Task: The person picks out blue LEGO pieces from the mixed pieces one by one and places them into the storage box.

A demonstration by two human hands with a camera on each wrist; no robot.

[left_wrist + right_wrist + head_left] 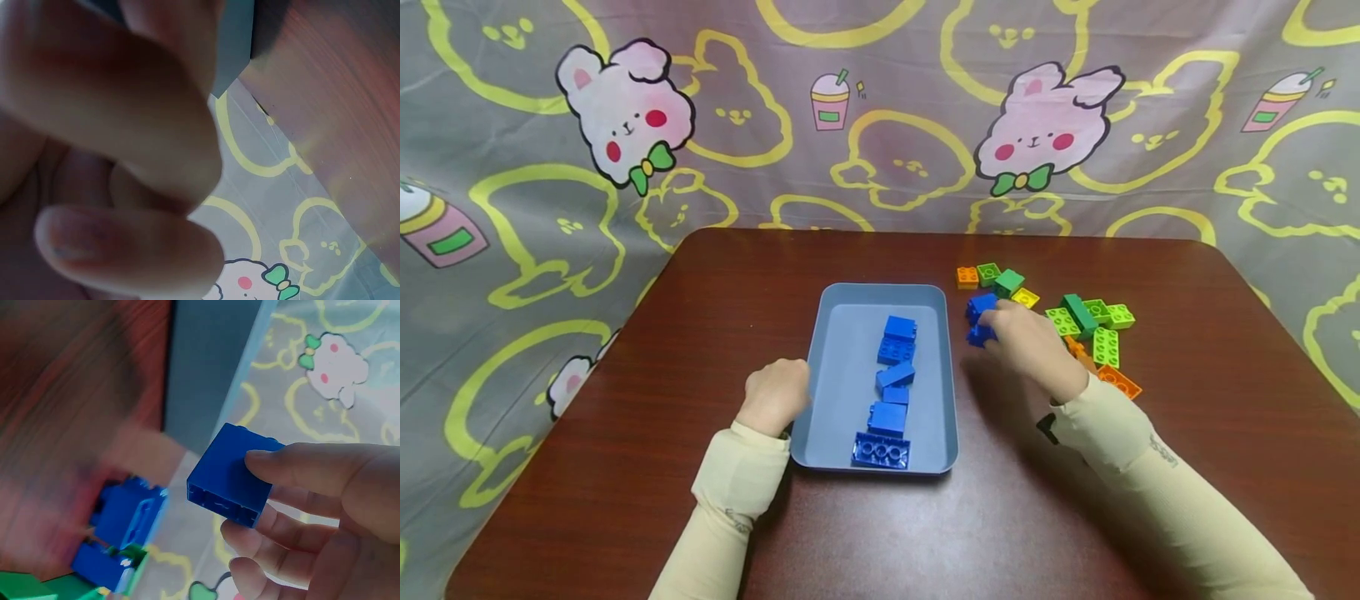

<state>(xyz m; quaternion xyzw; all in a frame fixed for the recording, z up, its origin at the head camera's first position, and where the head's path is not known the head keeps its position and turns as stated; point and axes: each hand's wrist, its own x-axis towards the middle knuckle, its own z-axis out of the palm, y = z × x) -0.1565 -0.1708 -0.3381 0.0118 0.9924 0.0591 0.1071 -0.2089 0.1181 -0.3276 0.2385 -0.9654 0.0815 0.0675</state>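
Note:
My right hand (1030, 346) pinches a blue brick (228, 478) between thumb and fingers, its hollow underside partly showing in the right wrist view. This hand is to the right of the tray, over the near side of the loose bricks. My left hand (777, 396) has its fingers curled beside the left rim of a grey-blue tray (842, 333), and no brick shows in it. Inside the tray, several blue bricks (887, 419) lie in a rough column. In the right wrist view, more blue bricks (128, 512) sit beyond the held one.
Several green bricks (1081, 315), lime bricks (1106, 347) and orange bricks (1118, 382) lie right of the tray on the brown table (730, 300). A yellow brick (1026, 297) is behind the right hand. A patterned curtain (910, 100) hangs past the table's far edge.

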